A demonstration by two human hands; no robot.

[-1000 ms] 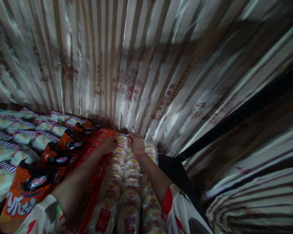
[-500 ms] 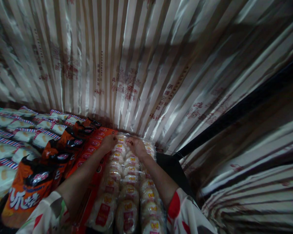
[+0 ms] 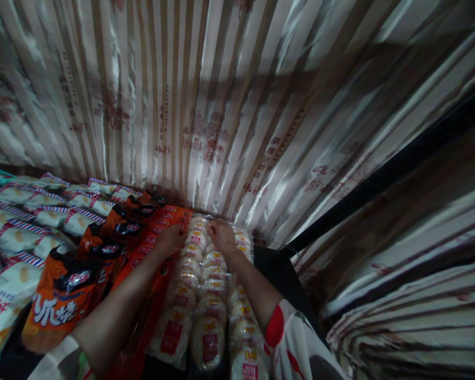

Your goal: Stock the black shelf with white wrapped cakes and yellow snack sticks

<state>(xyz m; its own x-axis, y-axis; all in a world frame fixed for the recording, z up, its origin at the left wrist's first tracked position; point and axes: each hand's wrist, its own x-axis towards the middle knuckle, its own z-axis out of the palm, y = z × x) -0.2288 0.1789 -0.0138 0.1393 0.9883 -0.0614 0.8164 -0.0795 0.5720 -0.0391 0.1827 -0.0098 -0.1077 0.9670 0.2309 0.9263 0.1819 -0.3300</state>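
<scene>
Three rows of round, pale cakes in clear plastic packs [image 3: 208, 343] run away from me, with red and yellow labels. At the far end, my right hand [image 3: 222, 238] is over the middle row with its fingers curled closed. What its fingertips hold, if anything, is too small to make out. My left hand [image 3: 171, 240] is also closed, thumb and fingers together. It lies between the left row of packs and a red printed sheet [image 3: 146, 248]; I cannot make out anything in its fingers.
Orange and black snack bags [image 3: 63, 301] stand in a line left of the red sheet. Further left are several rows of white bags with striped tops [image 3: 49, 216]. A pleated, printed curtain [image 3: 206, 95] hangs behind, and a dark bar [image 3: 364, 190] slants at right.
My left hand has drawn back slightly to the left and nearer to me, away from the packs' far end. The right hand stays nearly in place. The view has shifted a little.
</scene>
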